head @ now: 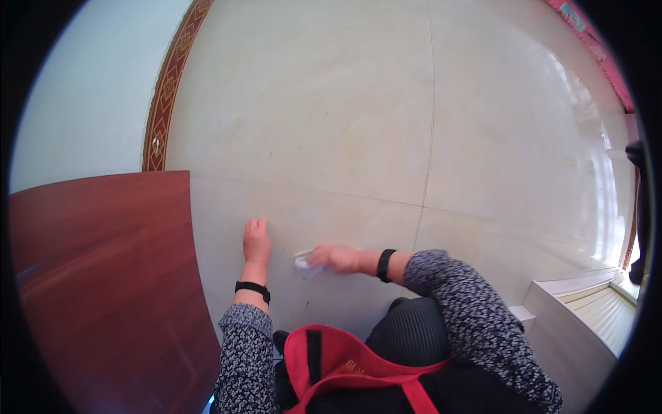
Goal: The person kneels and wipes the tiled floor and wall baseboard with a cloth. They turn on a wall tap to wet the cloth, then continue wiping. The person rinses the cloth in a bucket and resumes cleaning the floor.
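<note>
My right hand (pixel 336 259) presses a crumpled white cloth or tissue (pixel 307 266) against the pale tiled floor (pixel 341 129). The hand is slightly blurred. To its left, my left hand (pixel 257 242) is low over the floor with its fingers together and curled. Its palm side is hidden, so whether it holds anything cannot be seen. Both wrists wear black bands. Small dark specks (pixel 308 303) lie on the tile just below the cloth.
A reddish-brown wooden panel (pixel 114 279) stands close on my left. Beyond it, a patterned brown skirting strip (pixel 168 85) runs along a white wall (pixel 98 98). A pale piece of furniture (pixel 563 315) is at the right. My red apron (pixel 331 357) and knee fill the near side.
</note>
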Tool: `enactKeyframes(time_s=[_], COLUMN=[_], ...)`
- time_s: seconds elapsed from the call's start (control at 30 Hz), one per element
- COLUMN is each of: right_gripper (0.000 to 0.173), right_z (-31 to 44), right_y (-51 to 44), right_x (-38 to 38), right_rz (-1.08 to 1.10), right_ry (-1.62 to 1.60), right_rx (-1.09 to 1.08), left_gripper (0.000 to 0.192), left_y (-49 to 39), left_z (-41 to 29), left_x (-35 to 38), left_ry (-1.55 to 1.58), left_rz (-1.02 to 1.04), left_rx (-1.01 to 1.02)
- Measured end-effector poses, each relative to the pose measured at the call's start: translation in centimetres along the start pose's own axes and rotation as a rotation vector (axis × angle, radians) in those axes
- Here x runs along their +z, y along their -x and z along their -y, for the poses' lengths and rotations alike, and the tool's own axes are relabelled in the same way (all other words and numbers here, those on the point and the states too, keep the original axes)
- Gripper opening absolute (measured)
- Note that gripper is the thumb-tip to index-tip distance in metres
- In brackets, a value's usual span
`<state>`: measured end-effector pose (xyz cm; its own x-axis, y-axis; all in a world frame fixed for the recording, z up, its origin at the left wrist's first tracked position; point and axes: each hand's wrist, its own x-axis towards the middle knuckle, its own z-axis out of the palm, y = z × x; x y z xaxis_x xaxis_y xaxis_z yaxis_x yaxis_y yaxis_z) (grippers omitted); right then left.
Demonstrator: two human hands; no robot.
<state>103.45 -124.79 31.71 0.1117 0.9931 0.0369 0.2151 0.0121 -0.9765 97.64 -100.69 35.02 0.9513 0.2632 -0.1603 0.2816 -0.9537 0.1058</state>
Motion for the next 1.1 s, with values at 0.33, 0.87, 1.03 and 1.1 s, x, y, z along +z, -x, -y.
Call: enactKeyframes(time_s=[0.33, 0.87, 1.03, 1.1], right_gripper=[0.043, 0.029, 0.027, 0.026], right_z=[3.5, 3.5, 4.4, 4.5], right_y=[2.3, 3.2, 3.4, 3.4], right_x=[-8.3, -4.8, -5.6, -5.6], right_rz=[-0.524, -0.500, -0.546, -0.594], right_ry=[-1.759, -1.353, -1.818, -1.676], right_rx=[0.200, 0.540, 0.342, 0.435], left_gripper=[0.025, 0.028, 0.068, 0.077], left_y=[2.3, 0.0, 3.7, 5.2], left_z=[3.1, -12.3, -16.6, -17.9], left_x=[-3.7, -4.8, -4.5, -4.1], left_ry=[-0.262, 1.166, 0.517, 0.313], left_rz=[-0.110, 0.041, -0.030, -0.008], left_rx=[-0.232, -0.350, 0.261, 0.376])
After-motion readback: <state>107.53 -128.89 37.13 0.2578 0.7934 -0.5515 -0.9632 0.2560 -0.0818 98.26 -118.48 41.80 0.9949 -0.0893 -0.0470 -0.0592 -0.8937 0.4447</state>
